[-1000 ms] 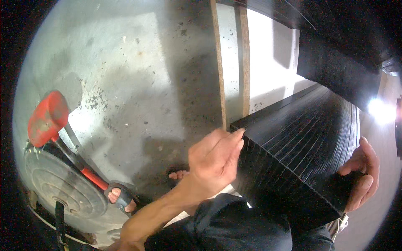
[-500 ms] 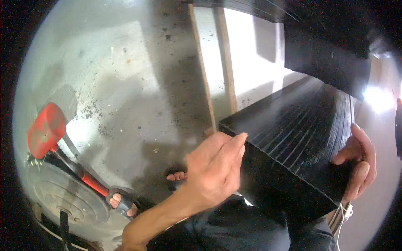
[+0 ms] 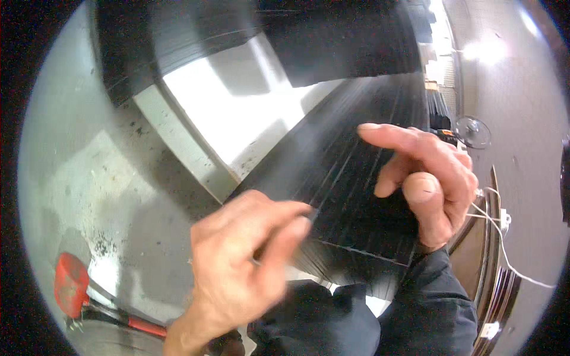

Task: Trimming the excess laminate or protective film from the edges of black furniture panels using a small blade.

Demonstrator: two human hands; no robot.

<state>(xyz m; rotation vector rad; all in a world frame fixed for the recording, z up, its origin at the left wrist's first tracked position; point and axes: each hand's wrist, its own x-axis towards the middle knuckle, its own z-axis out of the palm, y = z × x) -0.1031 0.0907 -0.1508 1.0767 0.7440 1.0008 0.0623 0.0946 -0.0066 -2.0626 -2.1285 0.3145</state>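
Observation:
A long black board or beam [image 3: 350,160], with fine lengthwise streaks on its top, runs away from me, its near end close to my lap. My left hand [image 3: 237,255] hovers by its near left edge, slightly blurred. Thumb and forefinger of that hand are pinched together; whatever sits between the tips is too small to make out. Above the board's right side is my right hand [image 3: 436,178], forefinger stretched out and the other fingers loosely bent. Nothing shows in its grasp.
Left of me, a red-headed mallet [image 3: 71,285] rests at the lower left. Further black pieces [image 3: 344,44] cross at the far end. A small fan [image 3: 473,132], a white cable [image 3: 510,255] and a bright lamp [image 3: 485,52] are on the right.
My view has swung to the right. My right hand has left the board's right edge and now hangs over its top. The left hand stays near the board's near end, still pinched.

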